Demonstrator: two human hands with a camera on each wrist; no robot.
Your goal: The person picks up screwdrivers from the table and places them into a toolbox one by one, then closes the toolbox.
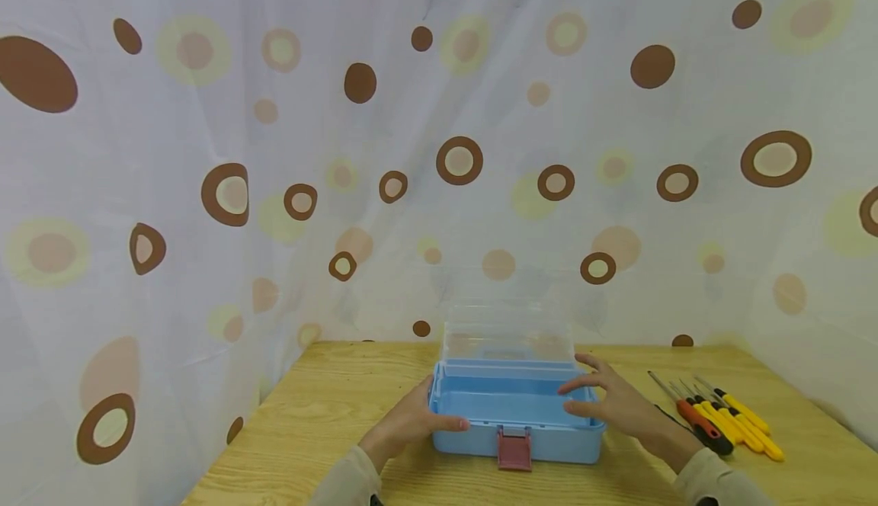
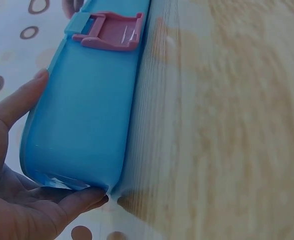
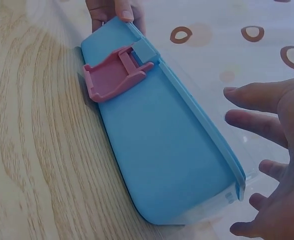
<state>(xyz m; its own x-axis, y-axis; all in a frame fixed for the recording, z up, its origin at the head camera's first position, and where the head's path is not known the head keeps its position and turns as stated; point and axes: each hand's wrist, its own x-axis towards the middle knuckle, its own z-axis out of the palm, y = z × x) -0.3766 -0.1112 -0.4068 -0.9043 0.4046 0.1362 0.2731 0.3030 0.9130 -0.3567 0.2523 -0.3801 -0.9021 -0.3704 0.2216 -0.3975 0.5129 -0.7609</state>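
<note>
Blue box [image 1: 463, 443] sits on the counter [image 1: 336, 392], clear lid [image 1: 507, 331] raised along its rear edge; pink latch [image 1: 514, 453] hangs down at mid-front. Left hand [image 1: 410, 418] grips the box's left end, thumb at the front rim, fingers round the end wall. Right hand [image 1: 623, 405] at the right end: released, fingers spread, apart from the box in the right wrist view. Yellow-handled screwdrivers [image 1: 746, 424] and one red-and-black screwdriver [image 1: 694, 414] lie grouped to the right. Dotted sheet [image 1: 391, 110] behind.
</note>
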